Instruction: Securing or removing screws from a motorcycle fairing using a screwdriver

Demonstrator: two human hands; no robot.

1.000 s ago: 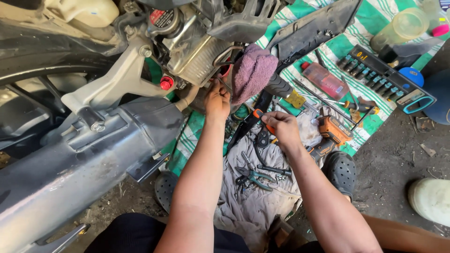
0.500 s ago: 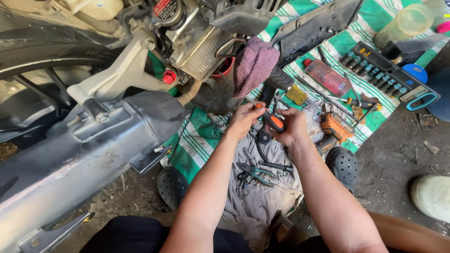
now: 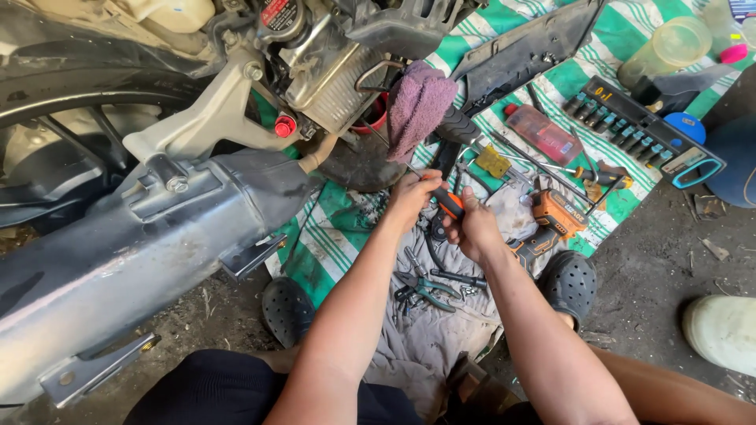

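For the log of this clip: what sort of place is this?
Probably an informal outdoor motorcycle repair spot: bare dirt ground, a motorcycle engine and exhaust close by, and a socket set on a striped mat.

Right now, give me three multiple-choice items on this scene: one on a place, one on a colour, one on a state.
1. Where does the socket set lie?
A. on the striped mat
B. on the tyre
C. in the person's lap

2. What colour is the rag hanging off the engine?
A. white
B. purple
C. yellow

3. What are the hands doing?
A. both empty
B. both on an orange-handled screwdriver
C. holding the drill

Answers: 1 A, it rests on the green-and-white mat. 2 B, the cloth is plainly purple. 3 B, left hand and right hand meet around the handle.
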